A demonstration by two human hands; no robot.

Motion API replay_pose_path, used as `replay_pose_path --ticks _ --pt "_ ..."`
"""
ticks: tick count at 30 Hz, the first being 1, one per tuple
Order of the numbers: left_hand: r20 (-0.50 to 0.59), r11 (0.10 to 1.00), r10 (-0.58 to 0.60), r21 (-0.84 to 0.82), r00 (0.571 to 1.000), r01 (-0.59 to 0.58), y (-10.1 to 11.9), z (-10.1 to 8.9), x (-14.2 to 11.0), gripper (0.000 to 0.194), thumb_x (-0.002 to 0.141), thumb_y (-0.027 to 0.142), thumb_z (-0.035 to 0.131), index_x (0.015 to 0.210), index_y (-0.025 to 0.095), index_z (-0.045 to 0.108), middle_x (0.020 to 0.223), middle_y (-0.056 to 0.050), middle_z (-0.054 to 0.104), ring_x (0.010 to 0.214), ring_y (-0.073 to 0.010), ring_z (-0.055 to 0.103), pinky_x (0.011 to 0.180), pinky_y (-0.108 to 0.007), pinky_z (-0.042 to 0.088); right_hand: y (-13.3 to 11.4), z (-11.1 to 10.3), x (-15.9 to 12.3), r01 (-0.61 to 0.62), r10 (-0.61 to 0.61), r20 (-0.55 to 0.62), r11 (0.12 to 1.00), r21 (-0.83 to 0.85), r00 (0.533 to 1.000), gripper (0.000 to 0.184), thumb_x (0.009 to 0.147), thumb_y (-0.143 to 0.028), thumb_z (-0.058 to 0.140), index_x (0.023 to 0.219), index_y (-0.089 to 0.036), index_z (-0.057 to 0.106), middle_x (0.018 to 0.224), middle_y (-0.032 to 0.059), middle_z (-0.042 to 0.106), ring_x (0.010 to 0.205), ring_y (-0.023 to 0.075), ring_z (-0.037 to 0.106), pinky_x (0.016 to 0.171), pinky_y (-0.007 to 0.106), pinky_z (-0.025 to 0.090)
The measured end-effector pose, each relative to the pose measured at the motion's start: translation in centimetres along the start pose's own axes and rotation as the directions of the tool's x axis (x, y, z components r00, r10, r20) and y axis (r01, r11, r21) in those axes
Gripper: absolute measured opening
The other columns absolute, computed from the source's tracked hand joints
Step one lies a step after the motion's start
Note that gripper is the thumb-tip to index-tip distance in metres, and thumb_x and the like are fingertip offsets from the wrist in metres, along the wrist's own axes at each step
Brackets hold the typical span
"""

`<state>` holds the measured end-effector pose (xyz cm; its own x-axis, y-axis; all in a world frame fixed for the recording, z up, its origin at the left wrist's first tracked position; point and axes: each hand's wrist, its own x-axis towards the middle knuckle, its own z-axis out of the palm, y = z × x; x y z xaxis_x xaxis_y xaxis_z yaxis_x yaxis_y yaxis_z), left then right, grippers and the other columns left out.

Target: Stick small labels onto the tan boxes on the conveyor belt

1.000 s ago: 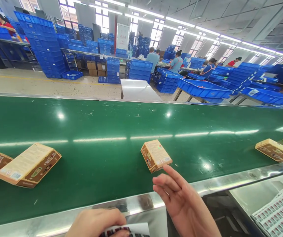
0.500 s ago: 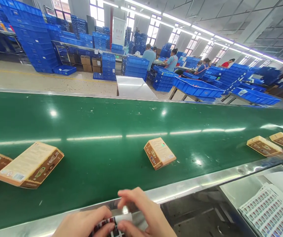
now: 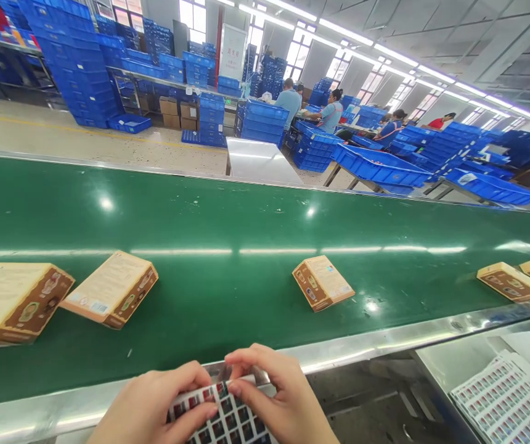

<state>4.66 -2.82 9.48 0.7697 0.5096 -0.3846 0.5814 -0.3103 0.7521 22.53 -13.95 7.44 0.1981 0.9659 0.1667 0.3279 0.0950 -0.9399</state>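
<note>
At the bottom centre my left hand (image 3: 154,407) grips a sheet of small dark stickers (image 3: 228,422) with its thumb on top. My right hand (image 3: 278,401) pinches the upper edge of the same sheet with thumb and forefinger. Both hands hover over the steel edge of the green conveyor belt (image 3: 228,228). Several tan-and-brown cardboard boxes lie flat on the belt: one at the far left (image 3: 13,302), one beside it (image 3: 112,288), a smaller one (image 3: 323,282) just beyond my right hand, and two at the right end (image 3: 509,280).
More sticker sheets (image 3: 509,394) lie on a steel shelf at the lower right. Across the aisle stand stacks of blue plastic crates (image 3: 84,80), a white table (image 3: 258,161), and blue bins (image 3: 380,166). Several seated people (image 3: 332,114) work in the background.
My right hand came down from near the small box and closed on the sticker sheet beside my left hand. The boxes drifted to the right along the belt.
</note>
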Motion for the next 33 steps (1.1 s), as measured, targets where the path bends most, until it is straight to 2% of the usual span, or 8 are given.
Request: replay_pose_path --ticks 8,11,14,17,20,25,29,33 --pt "0.025 0.996 -0.092 -0.017 0.995 0.092 2.1 -0.4 0.8 0.016 0.084 0.032 0.059 0.080 0.020 0.069 0.073 0.004 0.071 0.070 -0.0144 0.058 0.064 -0.021 0.035 1.3 -1.7 0.2 -0.162 0.159 0.045 0.982 0.097 0.986 0.018 0.093 -0.032 0.068 0.108 -0.027 0.075 0.083 0.0003 0.072 0.078 0.0186 0.068 0.076 0.027 0.055" --pt "0.020 0.996 -0.065 -0.057 0.998 0.066 2.2 -0.6 0.7 0.021 0.087 0.033 0.056 0.081 0.020 0.071 0.075 0.003 0.068 0.072 -0.0145 0.056 0.064 -0.021 0.035 1.7 -1.8 0.3 -0.182 0.178 0.044 0.973 0.139 0.983 0.020 0.093 -0.037 0.068 0.109 -0.026 0.075 0.083 0.0006 0.071 0.077 0.0187 0.068 0.075 0.027 0.056" --pt "0.021 0.995 -0.057 -0.075 0.998 0.058 2.2 -0.6 0.7 0.024 0.089 0.033 0.053 0.080 0.020 0.070 0.074 0.003 0.066 0.072 -0.0142 0.055 0.063 -0.021 0.035 1.6 -2.0 0.5 -0.161 0.158 0.045 0.984 0.077 0.986 0.021 0.095 -0.038 0.064 0.108 -0.026 0.074 0.084 0.0016 0.071 0.080 0.0203 0.068 0.076 0.030 0.057" --pt "0.021 0.996 -0.067 -0.058 0.998 0.068 2.1 -0.6 1.0 0.025 0.089 0.033 0.052 0.079 0.019 0.070 0.069 0.004 0.062 0.068 -0.0142 0.052 0.060 -0.022 0.033 1.2 -2.4 0.6 -0.094 0.096 0.042 0.994 -0.051 0.994 0.018 0.097 -0.033 0.059 0.107 -0.027 0.072 0.087 0.0023 0.071 0.082 0.0211 0.069 0.073 0.029 0.058" --pt "0.015 0.998 -0.063 -0.022 0.998 0.064 2.2 -0.4 1.2 0.026 0.089 0.032 0.051 0.079 0.019 0.071 0.066 0.003 0.060 0.065 -0.0140 0.050 0.059 -0.022 0.032 0.6 -2.7 0.8 0.052 -0.039 0.070 0.979 -0.196 0.997 0.015 0.098 -0.026 0.057 0.106 -0.027 0.070 0.093 0.0035 0.072 0.083 0.0220 0.069 0.072 0.031 0.058" --pt "0.008 0.998 -0.055 0.036 0.998 0.054 2.6 -0.1 1.5 0.026 0.089 0.030 0.051 0.077 0.019 0.071 0.065 0.003 0.061 0.062 -0.0142 0.048 0.057 -0.022 0.030 0.2 -2.7 1.5 0.300 -0.240 0.196 0.872 -0.387 0.951 0.016 0.100 -0.018 0.052 0.106 -0.024 0.066 0.102 0.0071 0.072 0.091 0.0261 0.067 0.077 0.040 0.057" --pt "-0.007 0.994 -0.061 0.095 0.998 0.062 2.6 0.1 1.5 0.024 0.089 0.027 0.052 0.077 0.020 0.072 0.062 0.003 0.061 0.059 -0.0142 0.048 0.055 -0.023 0.028 0.7 -2.6 1.9 0.367 -0.258 0.284 0.814 -0.451 0.923 0.017 0.101 -0.014 0.048 0.097 -0.022 0.063 0.108 0.0095 0.070 0.098 0.0285 0.065 0.080 0.045 0.056" --pt "-0.030 0.993 -0.040 0.111 0.999 0.043 2.2 0.5 1.6 0.022 0.089 0.024 0.055 0.077 0.020 0.073 0.064 0.002 0.065 0.060 -0.0141 0.051 0.058 -0.024 0.029 1.1 -2.7 2.0 0.375 -0.235 0.337 0.812 -0.448 0.912 0.017 0.099 -0.013 0.048 0.094 -0.023 0.060 0.110 0.0089 0.070 0.102 0.0285 0.065 0.081 0.044 0.057"
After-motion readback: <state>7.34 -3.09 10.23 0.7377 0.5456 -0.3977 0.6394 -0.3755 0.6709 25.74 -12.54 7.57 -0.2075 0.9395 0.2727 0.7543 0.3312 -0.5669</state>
